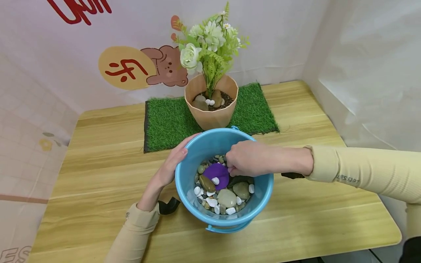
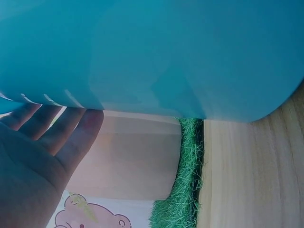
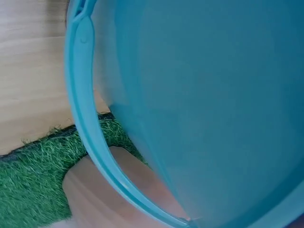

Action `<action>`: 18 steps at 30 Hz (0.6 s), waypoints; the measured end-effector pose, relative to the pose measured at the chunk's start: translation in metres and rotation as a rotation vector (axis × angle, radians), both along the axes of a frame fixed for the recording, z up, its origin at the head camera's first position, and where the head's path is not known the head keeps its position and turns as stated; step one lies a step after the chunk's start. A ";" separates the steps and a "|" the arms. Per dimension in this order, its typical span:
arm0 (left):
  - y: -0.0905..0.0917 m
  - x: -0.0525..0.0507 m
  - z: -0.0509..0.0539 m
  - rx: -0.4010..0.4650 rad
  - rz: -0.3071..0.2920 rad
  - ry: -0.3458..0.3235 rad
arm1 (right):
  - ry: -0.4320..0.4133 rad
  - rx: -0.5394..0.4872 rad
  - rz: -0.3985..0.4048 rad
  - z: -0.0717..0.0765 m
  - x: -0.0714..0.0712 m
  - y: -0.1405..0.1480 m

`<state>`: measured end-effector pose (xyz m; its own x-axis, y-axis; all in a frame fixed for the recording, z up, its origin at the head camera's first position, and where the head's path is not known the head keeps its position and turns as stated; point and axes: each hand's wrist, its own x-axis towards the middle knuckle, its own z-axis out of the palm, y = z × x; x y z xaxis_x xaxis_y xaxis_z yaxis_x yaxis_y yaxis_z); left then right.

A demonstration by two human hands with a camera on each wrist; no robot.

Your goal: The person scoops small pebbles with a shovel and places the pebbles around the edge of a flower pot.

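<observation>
A light blue bucket (image 1: 183, 197) stands on the table with river stones and white pebbles (image 1: 211, 202) inside. My left hand (image 1: 172, 160) rests against its outer left side near the rim; in the left wrist view the fingers (image 2: 78, 135) lie fairly straight along the wall. My right hand (image 1: 248, 158) reaches down inside the bucket, fingers curled at the edge of a purple scoop (image 1: 217, 171), whose handle is hidden by the hand. One white pebble (image 1: 215, 180) lies on the purple surface. The right wrist view shows the bucket's wall and handle (image 3: 88, 104), not the hand.
Behind the bucket, a peach flowerpot (image 1: 210, 118) with white artificial flowers (image 1: 213, 34), soil and stones stands on a green turf mat (image 1: 167, 124). A wooden table (image 1: 108, 153) carries everything. Printed cloth walls (image 1: 263, 36) enclose the back and sides.
</observation>
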<state>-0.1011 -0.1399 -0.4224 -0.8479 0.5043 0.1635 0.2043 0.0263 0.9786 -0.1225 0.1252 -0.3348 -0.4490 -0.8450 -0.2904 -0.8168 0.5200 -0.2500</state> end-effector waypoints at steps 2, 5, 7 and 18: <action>0.000 -0.001 0.000 0.001 -0.007 0.002 | 0.072 0.005 0.036 -0.001 0.004 -0.001; 0.000 -0.002 -0.002 0.004 -0.013 0.007 | 0.188 0.002 0.105 -0.003 0.009 -0.002; 0.000 -0.002 -0.002 0.004 -0.012 0.008 | 0.222 -0.007 0.129 -0.005 0.009 -0.002; 0.000 -0.001 -0.001 0.007 -0.011 0.002 | -0.069 -0.055 0.025 -0.005 -0.004 0.003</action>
<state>-0.1020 -0.1400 -0.4234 -0.8420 0.5125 0.1684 0.2061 0.0170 0.9784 -0.1265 0.1281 -0.3400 -0.4085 -0.8711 -0.2726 -0.8092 0.4838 -0.3334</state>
